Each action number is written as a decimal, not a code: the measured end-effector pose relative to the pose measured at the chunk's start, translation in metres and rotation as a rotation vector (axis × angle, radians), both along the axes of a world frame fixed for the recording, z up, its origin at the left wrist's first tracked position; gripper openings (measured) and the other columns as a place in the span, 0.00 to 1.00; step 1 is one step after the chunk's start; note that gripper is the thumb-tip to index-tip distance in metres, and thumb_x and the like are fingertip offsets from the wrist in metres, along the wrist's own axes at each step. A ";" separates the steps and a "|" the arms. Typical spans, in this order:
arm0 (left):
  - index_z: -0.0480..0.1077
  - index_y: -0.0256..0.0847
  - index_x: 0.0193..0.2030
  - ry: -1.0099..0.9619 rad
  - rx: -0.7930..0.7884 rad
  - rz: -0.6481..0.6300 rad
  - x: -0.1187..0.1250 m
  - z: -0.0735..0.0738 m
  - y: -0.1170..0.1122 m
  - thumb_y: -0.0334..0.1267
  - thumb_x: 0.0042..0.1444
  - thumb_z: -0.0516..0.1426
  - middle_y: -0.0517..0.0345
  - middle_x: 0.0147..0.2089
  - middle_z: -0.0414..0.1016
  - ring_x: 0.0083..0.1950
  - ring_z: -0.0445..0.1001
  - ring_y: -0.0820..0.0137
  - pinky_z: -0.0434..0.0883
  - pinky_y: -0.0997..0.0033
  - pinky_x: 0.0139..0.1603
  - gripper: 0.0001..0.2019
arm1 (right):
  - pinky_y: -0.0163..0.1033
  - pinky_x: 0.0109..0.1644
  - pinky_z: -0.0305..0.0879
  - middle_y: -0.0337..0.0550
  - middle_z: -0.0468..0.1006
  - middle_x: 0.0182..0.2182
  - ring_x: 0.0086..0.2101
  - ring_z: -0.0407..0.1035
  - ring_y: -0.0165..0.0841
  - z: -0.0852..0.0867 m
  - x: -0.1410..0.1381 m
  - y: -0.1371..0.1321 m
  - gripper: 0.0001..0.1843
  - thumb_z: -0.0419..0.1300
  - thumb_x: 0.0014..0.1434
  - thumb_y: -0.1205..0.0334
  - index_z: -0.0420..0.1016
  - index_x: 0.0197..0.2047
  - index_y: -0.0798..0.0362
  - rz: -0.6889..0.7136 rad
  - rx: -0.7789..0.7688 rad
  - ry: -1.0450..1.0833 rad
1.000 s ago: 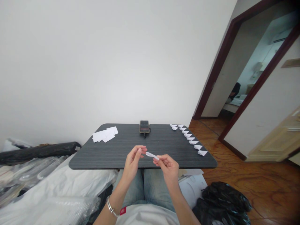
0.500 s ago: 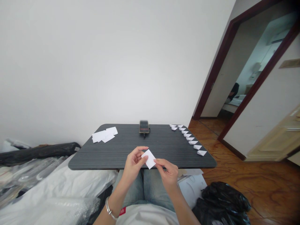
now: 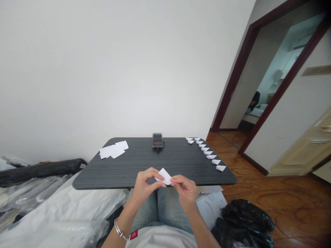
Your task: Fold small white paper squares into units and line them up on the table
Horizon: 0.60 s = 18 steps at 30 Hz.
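Grip: narrow, my left hand (image 3: 148, 184) and right hand (image 3: 186, 191) both pinching a folded white paper rectangle (image 3: 164, 176) between fingers and thumbs
Paper: held in the air just over the front edge of the table, between my hands, above my lap
Left wrist: a silver bangle (image 3: 119, 229)
Lap: light blue jeans (image 3: 162, 213)
Table: dark grey wood-grain tabletop (image 3: 168, 155) in front of me
On the table, left: a loose pile of white paper rectangles (image 3: 113, 150)
On the table, far edge: a blurred phone (image 3: 157, 140) with a short cable
On the table, right: a diagonal row of small folded white paper triangles (image 3: 205, 151)
Floor, right: a black plastic bag (image 3: 243, 224)
Beside me, left: clear bubble wrap (image 3: 51, 206)
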<state>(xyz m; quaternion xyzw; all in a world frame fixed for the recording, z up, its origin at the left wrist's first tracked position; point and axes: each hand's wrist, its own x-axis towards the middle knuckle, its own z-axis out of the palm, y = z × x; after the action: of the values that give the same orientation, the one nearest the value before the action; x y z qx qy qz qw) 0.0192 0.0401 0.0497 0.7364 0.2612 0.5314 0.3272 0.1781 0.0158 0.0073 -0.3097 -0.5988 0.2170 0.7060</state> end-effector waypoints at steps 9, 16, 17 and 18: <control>0.70 0.37 0.23 -0.012 -0.062 0.036 0.006 -0.004 -0.007 0.33 0.52 0.59 0.57 0.26 0.73 0.29 0.70 0.71 0.65 0.73 0.33 0.08 | 0.34 0.29 0.63 0.38 0.73 0.23 0.25 0.66 0.30 0.011 -0.013 -0.009 0.04 0.61 0.53 0.66 0.74 0.27 0.52 0.135 -0.216 0.220; 0.63 0.37 0.21 -0.020 -0.185 0.044 0.013 -0.009 -0.006 0.37 0.54 0.57 0.60 0.24 0.66 0.28 0.63 0.73 0.61 0.75 0.31 0.13 | 0.33 0.29 0.62 0.37 0.70 0.21 0.24 0.64 0.28 0.013 -0.017 -0.010 0.09 0.60 0.54 0.61 0.70 0.25 0.54 0.100 -0.337 0.260; 0.62 0.38 0.21 -0.020 -0.198 0.047 0.014 -0.009 -0.005 0.38 0.54 0.56 0.61 0.23 0.65 0.27 0.63 0.73 0.61 0.75 0.31 0.13 | 0.33 0.29 0.62 0.37 0.70 0.21 0.24 0.64 0.28 0.013 -0.017 -0.009 0.09 0.61 0.54 0.61 0.70 0.24 0.54 0.096 -0.346 0.256; 0.63 0.37 0.21 -0.015 -0.208 0.051 0.014 -0.010 -0.004 0.38 0.54 0.56 0.61 0.23 0.64 0.27 0.62 0.73 0.60 0.75 0.31 0.13 | 0.33 0.29 0.62 0.37 0.69 0.21 0.23 0.64 0.28 0.014 -0.017 -0.010 0.09 0.61 0.54 0.61 0.70 0.24 0.54 0.097 -0.353 0.246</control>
<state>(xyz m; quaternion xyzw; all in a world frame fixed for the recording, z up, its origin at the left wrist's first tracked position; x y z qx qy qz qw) 0.0336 0.0360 0.0399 0.6874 0.3311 0.5152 0.3903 0.1611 0.0062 0.0209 -0.3708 -0.4748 0.3883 0.6973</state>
